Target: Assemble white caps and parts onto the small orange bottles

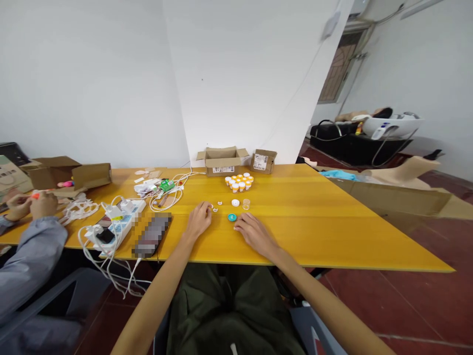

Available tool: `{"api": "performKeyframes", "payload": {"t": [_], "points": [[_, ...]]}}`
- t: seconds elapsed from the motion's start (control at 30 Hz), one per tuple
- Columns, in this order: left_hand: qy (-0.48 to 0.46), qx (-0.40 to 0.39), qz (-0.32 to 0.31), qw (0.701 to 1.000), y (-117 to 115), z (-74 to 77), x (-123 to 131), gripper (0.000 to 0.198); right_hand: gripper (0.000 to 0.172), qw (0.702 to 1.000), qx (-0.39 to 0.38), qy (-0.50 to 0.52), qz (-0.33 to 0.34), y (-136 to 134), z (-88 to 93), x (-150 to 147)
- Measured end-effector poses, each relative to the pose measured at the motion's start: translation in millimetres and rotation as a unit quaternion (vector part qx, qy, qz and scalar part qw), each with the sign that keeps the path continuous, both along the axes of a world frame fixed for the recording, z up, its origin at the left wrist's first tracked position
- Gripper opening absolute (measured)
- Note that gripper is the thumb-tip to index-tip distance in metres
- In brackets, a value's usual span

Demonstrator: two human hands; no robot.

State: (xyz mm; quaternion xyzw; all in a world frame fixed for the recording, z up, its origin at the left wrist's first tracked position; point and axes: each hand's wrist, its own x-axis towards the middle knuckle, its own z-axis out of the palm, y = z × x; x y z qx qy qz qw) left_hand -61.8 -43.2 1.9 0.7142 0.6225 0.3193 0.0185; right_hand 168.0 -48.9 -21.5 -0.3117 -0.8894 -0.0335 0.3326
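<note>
My left hand rests on the yellow table, its fingertips beside small white pieces; its fingers are bent, and whether they pinch a piece is too small to tell. My right hand lies just right of a round teal part, with a tiny white thing at its fingertips. Beyond the teal part sit a white round lid and a clear cup. Another small white piece lies near the left fingertips. Farther back several white-lidded yellow jars stand in a cluster.
An open cardboard box and a smaller box stand by the wall. To the left are a phone, a power strip with cables, and another person's hands holding something orange.
</note>
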Motion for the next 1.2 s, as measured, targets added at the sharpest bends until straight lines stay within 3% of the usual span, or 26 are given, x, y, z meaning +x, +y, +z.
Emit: {"api": "performKeyframes", "payload": {"t": [0.2, 0.6, 1.2], "points": [[0.049, -0.037, 0.009, 0.998, -18.8, 0.8, -3.1, 0.017, 0.020, 0.999, -0.012, 0.018, -0.023, 9.8, -6.1, 13.6], [0.068, 0.006, -0.052, 0.996, -24.3, -7.7, -11.7, 0.017, 0.021, 0.996, -0.047, 0.049, -0.054, 22.4, -9.0, 14.7], [-0.102, -0.071, -0.102, 0.987, -12.4, -4.5, -6.0, 0.009, 0.019, 0.996, -0.045, 0.028, -0.065, 32.8, -10.5, 12.9]]}}
